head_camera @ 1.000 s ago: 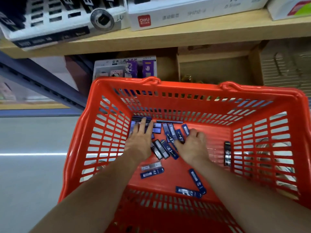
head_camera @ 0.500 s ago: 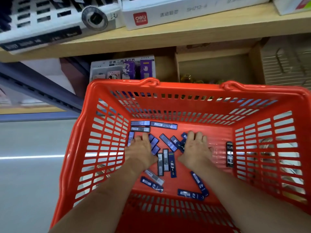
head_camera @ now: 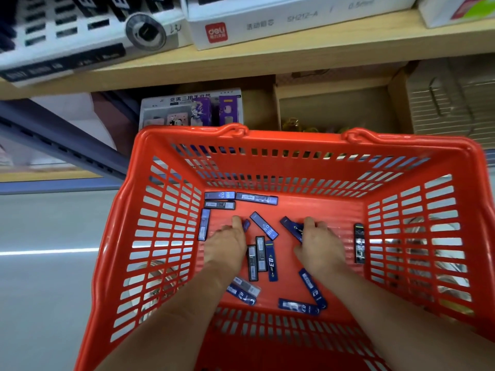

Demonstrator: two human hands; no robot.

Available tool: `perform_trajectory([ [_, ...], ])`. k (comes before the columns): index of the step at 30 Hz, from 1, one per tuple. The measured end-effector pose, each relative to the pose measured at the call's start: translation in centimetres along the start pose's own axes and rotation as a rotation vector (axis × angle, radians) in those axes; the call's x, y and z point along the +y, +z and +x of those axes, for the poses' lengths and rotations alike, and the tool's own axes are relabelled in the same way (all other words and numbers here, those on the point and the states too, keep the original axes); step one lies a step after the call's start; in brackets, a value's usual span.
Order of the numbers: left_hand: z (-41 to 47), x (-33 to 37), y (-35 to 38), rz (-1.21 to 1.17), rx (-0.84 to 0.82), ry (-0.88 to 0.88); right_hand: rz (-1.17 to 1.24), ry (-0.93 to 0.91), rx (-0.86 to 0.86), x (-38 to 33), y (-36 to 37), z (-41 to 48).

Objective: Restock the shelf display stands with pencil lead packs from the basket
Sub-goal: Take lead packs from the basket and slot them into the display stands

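Observation:
An orange plastic basket fills the middle of the head view, below a wooden shelf. Several blue pencil lead packs lie scattered on its floor, and one black pack lies by the right wall. Both my hands are down on the basket floor. My left hand has its fingers curled over packs, with a blue tip showing at its fingertips. My right hand curls its fingers over a blue pack on its thumb side. What lies under the palms is hidden.
The wooden shelf carries a white Deli box and a white display stand. Under it stand a printed product box and an open cardboard box. A grey floor lies to the left.
Both hands went from flat on the packs to curled fingers and drew packs in. The left hand slid back toward me. Loose packs in the middle have shifted.

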State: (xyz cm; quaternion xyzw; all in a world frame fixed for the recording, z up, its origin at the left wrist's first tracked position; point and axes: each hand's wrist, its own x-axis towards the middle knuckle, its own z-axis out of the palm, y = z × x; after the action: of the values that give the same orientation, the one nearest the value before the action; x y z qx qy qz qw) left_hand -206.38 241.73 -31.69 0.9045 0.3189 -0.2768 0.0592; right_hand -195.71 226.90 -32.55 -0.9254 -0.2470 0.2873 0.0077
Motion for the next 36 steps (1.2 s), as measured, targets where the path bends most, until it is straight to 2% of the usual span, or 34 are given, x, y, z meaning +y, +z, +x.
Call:
perform_trajectory([
  [2,-0.2,-0.1,-0.1,-0.081,0.003,0.01,0.003,0.0,-0.024,0.0,-0.1,-0.1],
  [3,-0.2,-0.2,-0.4,-0.216,-0.002,0.001,0.044,0.002,-0.044,0.0,-0.1,-0.1],
  [5,0.0,-0.5,-1.6,-0.665,-0.129,-0.085,0.237,0.024,-0.096,0.1,-0.7,0.0],
  [8,-0.3,-0.3,-3.4,-1.297,-0.337,-0.201,0.875,0.226,-0.285,-0.5,-2.4,0.2],
  [10,-1.0,0.5,-4.8,-1.517,-0.342,-0.225,1.317,0.341,-0.421,-1.4,-3.8,-0.4],
  [13,-2.6,2.2,-7.1,-1.727,-0.276,-0.218,1.669,0.321,-0.463,-2.9,-6.1,-1.5],
  [18,-5.9,4.2,-11.1,-1.632,-0.066,-0.114,1.783,0.319,-0.181,-5.9,-10.2,-4.4],
  [22,-8.9,4.1,-14.9,-1.632,0.141,-0.079,1.902,0.237,-0.121,-6.9,-13.7,-7.4],
  [26,-12.8,3.2,-18.9,-1.665,0.279,0.048,1.994,0.317,-0.046,-7.3,-16.9,-10.0],
  [28,-15.0,3.4,-20.6,-1.6,0.35,0.135,1.985,0.325,0.003,-7.8,-18.2,-11.5],
  [31,-17.4,3.9,-22.6,-1.415,0.474,0.217,1.809,0.187,0.145,-8.6,-19.9,-13.9],
  [33,-18.8,3.9,-24.1,-1.406,0.493,0.222,1.799,0.045,0.13,-8.7,-21.2,-15.9],
  [36,-20.1,3.2,-25.6,-1.501,0.386,0.216,1.941,-0.092,-0.133,-7.7,-23.3,-18.5],
])
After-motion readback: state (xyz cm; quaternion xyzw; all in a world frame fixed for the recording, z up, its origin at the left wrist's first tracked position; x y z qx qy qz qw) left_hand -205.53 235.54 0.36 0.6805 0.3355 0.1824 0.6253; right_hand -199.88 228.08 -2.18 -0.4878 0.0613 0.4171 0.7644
